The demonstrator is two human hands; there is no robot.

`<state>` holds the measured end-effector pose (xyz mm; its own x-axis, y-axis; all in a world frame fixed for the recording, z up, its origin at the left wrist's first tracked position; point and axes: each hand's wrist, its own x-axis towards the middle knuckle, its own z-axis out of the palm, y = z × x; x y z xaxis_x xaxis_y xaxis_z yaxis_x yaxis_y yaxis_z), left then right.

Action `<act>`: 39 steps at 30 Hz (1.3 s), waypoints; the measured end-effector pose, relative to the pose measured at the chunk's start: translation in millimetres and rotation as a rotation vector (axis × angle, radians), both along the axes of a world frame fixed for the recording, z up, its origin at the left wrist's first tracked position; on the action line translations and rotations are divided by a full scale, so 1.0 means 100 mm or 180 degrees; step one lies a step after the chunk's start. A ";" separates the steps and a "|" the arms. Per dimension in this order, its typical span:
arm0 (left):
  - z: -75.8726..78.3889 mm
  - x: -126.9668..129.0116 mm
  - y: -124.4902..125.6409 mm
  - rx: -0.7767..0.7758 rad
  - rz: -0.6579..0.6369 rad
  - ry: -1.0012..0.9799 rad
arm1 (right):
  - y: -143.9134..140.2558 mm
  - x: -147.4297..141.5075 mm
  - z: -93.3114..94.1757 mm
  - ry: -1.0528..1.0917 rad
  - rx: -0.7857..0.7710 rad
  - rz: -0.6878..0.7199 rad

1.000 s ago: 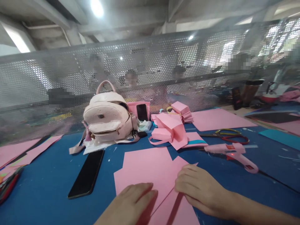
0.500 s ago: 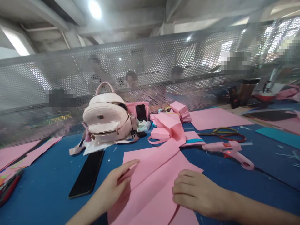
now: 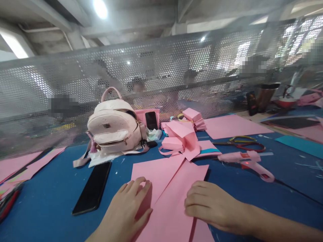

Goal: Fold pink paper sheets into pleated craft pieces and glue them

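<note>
Pink paper sheets [image 3: 174, 201] overlap on the table right in front of me, with a slanting edge between them. My left hand [image 3: 132, 205] rests at their left side, palm down, fingers loosely apart and thumb on the paper. At the right edge, my right hand [image 3: 212, 205] has its fingers curled together over the top sheet; the thumb is hidden. Beyond the sheets stand folded pink paper pieces [image 3: 185, 137]. A pink glue gun [image 3: 248, 159] with a lit red light lies right of them, near scissors [image 3: 242, 143].
A pale pink backpack [image 3: 113, 126] stands behind a black phone [image 3: 93, 188] on the blue table [image 3: 45, 201]. Another phone [image 3: 151, 120] leans farther back. Pliers-like red handles [image 3: 10, 203] lie far left. A perforated metal screen [image 3: 156, 77] runs across the back, with people behind it.
My left hand has moved right and turned flatter onto the paper. The top sheet's far right corner has shifted left. My right hand has barely moved.
</note>
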<state>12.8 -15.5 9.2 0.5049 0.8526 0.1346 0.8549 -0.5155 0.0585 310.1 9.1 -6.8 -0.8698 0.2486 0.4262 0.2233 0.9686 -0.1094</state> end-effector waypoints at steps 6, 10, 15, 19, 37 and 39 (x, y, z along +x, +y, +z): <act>-0.08 0.01 -0.05 0.0801 -0.0273 0.0052 | 0.00 0.01 0.01 -0.0002 -0.0016 0.0024; -0.13 -0.01 -0.03 0.0822 -0.0330 0.0136 | -0.01 0.00 0.00 0.0004 0.0045 -0.0003; -0.17 -0.09 0.04 0.0605 -0.0340 0.0237 | -0.01 0.00 0.00 -0.0005 0.0021 0.0090; -0.01 -0.18 0.12 -0.0100 0.0032 -0.0350 | -0.02 0.00 0.01 0.0001 0.0050 0.0044; 0.58 -0.30 0.01 -0.2406 -0.0204 -0.2300 | -0.05 0.01 0.10 -0.0139 0.0141 -0.0070; 0.58 -0.31 -0.02 -0.2007 -0.0351 -0.1908 | -0.03 0.02 0.09 -0.0063 0.0100 -0.0003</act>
<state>-18.6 -17.2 67.5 0.5840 0.8081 -0.0762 0.5360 -0.3134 0.7839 311.9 5.8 1.8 -0.8779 0.2362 0.4166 0.2259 0.9713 -0.0745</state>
